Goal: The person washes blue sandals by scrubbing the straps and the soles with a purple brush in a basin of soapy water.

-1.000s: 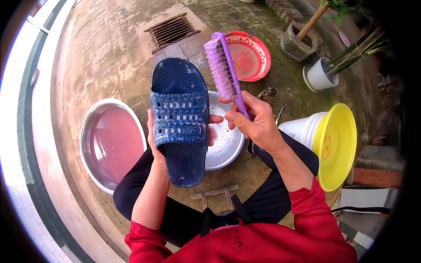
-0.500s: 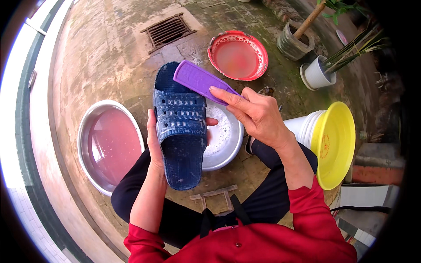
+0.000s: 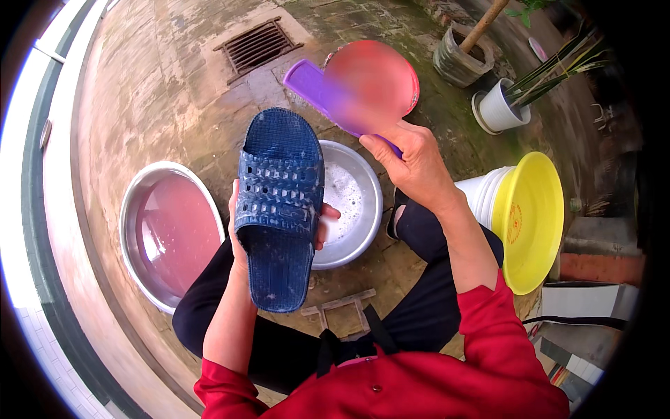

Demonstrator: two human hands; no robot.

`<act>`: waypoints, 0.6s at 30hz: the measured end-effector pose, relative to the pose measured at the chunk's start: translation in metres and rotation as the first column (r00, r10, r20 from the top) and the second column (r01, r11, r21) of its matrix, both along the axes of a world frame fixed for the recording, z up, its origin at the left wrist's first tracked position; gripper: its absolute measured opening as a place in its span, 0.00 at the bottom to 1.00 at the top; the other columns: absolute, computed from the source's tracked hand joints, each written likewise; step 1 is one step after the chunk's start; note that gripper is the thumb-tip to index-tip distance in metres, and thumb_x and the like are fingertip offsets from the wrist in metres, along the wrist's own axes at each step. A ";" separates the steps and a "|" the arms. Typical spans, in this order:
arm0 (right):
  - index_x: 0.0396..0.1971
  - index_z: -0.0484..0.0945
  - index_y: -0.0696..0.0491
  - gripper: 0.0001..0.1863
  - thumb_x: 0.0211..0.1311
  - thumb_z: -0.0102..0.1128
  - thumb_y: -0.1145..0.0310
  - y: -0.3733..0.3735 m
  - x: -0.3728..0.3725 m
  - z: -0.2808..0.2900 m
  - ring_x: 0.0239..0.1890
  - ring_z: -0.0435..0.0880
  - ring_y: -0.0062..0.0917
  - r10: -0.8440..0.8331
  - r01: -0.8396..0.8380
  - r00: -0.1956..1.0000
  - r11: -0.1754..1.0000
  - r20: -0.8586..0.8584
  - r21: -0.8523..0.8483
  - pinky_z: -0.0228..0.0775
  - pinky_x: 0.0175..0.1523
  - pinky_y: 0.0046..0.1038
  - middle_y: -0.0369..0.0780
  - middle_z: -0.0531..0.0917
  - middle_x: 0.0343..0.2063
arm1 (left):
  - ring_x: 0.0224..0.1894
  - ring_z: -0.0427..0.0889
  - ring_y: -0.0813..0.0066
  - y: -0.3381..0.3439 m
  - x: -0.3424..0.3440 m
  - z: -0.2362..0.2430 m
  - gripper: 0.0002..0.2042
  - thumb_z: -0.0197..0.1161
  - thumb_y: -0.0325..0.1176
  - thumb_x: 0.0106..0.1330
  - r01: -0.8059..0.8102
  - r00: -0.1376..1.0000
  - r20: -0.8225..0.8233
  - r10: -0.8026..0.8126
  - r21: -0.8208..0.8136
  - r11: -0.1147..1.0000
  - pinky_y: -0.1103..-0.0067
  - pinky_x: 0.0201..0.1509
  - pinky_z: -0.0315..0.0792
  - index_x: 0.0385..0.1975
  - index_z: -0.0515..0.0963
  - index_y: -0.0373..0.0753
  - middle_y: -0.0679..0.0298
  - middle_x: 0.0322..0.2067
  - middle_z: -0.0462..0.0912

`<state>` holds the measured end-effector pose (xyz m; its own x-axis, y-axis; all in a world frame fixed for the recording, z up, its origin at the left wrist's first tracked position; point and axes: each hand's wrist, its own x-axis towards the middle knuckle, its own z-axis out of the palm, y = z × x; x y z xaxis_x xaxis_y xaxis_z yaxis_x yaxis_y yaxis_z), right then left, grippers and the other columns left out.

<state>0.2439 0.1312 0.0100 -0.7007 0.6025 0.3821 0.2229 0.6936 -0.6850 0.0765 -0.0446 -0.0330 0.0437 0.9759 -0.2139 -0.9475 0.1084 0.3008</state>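
In my left hand [image 3: 238, 250] is a blue slipper [image 3: 278, 269] with a perforated, textured strap and whitish specks, held sole down with its toe pointing away from me. The fingertips show at both of its sides. My right hand [image 3: 413, 164] grips a purple brush [image 3: 304, 84] by its handle, slanted up and leftward above the slipper's toe; its middle is smeared and its back faces up. Behind and below the slipper stands a metal basin [image 3: 373, 213] with foamy water.
Left stands a metal basin [image 3: 129, 237] of pink water; beyond the brush, a red basin [image 3: 412, 94]. A yellow basin [image 3: 530, 237] leans by a white bucket [image 3: 476, 195]. Also around: a drain grate [image 3: 255, 45], potted plants [image 3: 506, 112], a wooden frame [image 3: 349, 300] between my legs, a wall edge at left.
The brush has turned from upright with bristles showing to slanted, back up, swung over the slipper's toe, then lifted clear of it. The slipper has moved slightly down and left.
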 end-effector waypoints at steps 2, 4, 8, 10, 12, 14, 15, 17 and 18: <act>0.57 0.77 0.39 0.22 0.62 0.59 0.71 -0.001 0.005 0.001 0.27 0.82 0.37 0.052 -0.051 0.998 0.998 -0.037 0.026 0.73 0.33 0.32 0.43 0.84 0.36 | 0.27 0.79 0.50 0.001 -0.001 0.005 0.46 0.29 0.72 0.64 -0.019 1.000 0.016 0.019 -0.015 1.000 0.66 0.31 0.76 0.62 0.64 0.32 0.29 0.44 0.75; 0.57 0.77 0.39 0.22 0.62 0.59 0.71 -0.004 0.006 0.005 0.27 0.81 0.37 0.092 -0.092 0.996 0.996 0.014 -0.001 0.72 0.32 0.32 0.45 0.84 0.35 | 0.27 0.79 0.50 0.002 -0.002 0.005 0.46 0.29 0.72 0.64 -0.026 0.999 0.026 0.026 -0.017 1.000 0.65 0.32 0.76 0.62 0.64 0.32 0.29 0.44 0.76; 0.56 0.77 0.39 0.22 0.61 0.60 0.70 -0.010 0.003 0.009 0.24 0.78 0.38 0.090 -0.105 0.967 0.993 0.237 0.052 0.70 0.30 0.34 0.44 0.82 0.27 | 0.28 0.79 0.49 -0.002 -0.005 0.000 0.46 0.29 0.72 0.64 -0.006 0.999 0.046 0.006 -0.018 1.000 0.66 0.32 0.76 0.62 0.64 0.33 0.29 0.43 0.76; 0.56 0.78 0.39 0.22 0.61 0.60 0.70 -0.007 0.005 0.010 0.23 0.77 0.38 0.045 -0.083 0.959 0.989 0.280 0.126 0.69 0.30 0.35 0.44 0.79 0.24 | 0.28 0.80 0.48 0.000 0.001 -0.004 0.46 0.31 0.73 0.63 0.104 0.993 0.055 -0.105 0.022 0.994 0.66 0.32 0.76 0.63 0.63 0.34 0.30 0.42 0.76; 0.55 0.78 0.39 0.21 0.61 0.60 0.69 0.005 -0.003 -0.004 0.23 0.75 0.38 0.041 -0.062 0.994 0.977 0.106 0.202 0.68 0.30 0.37 0.43 0.77 0.22 | 0.29 0.80 0.47 0.000 0.020 0.004 0.45 0.34 0.73 0.63 0.179 0.979 0.112 -0.172 -0.050 0.983 0.66 0.32 0.76 0.63 0.63 0.34 0.30 0.41 0.77; 0.54 0.78 0.40 0.19 0.63 0.59 0.69 0.005 -0.006 -0.001 0.27 0.78 0.37 0.009 -0.028 0.992 0.989 0.128 0.148 0.69 0.33 0.36 0.44 0.80 0.25 | 0.36 0.82 0.43 -0.003 0.026 -0.006 0.44 0.40 0.71 0.63 0.247 0.963 0.137 -0.230 -0.119 0.962 0.62 0.37 0.79 0.63 0.62 0.34 0.30 0.44 0.76; 0.54 0.78 0.40 0.19 0.63 0.59 0.70 0.005 -0.008 -0.004 0.27 0.78 0.37 -0.008 -0.007 0.995 0.989 0.103 0.148 0.69 0.34 0.36 0.44 0.80 0.26 | 0.37 0.83 0.43 -0.003 0.025 -0.007 0.44 0.40 0.71 0.63 0.216 0.973 0.116 -0.200 -0.151 0.965 0.62 0.37 0.79 0.63 0.62 0.33 0.30 0.44 0.76; 0.55 0.78 0.39 0.20 0.63 0.58 0.70 0.002 -0.004 0.000 0.27 0.79 0.37 -0.024 0.022 0.995 1.000 0.092 0.020 0.70 0.34 0.35 0.45 0.81 0.27 | 0.37 0.83 0.45 -0.003 0.018 -0.006 0.45 0.40 0.71 0.63 0.147 0.988 0.067 -0.139 -0.125 0.981 0.63 0.38 0.80 0.62 0.63 0.31 0.31 0.45 0.76; 0.56 0.78 0.39 0.20 0.63 0.58 0.70 0.000 0.000 0.000 0.27 0.79 0.37 -0.004 0.005 0.997 1.000 0.078 -0.022 0.70 0.34 0.35 0.45 0.81 0.27 | 0.37 0.83 0.47 -0.001 0.012 -0.003 0.45 0.39 0.71 0.63 0.103 0.994 0.036 -0.101 -0.073 0.992 0.64 0.37 0.79 0.62 0.64 0.31 0.32 0.45 0.76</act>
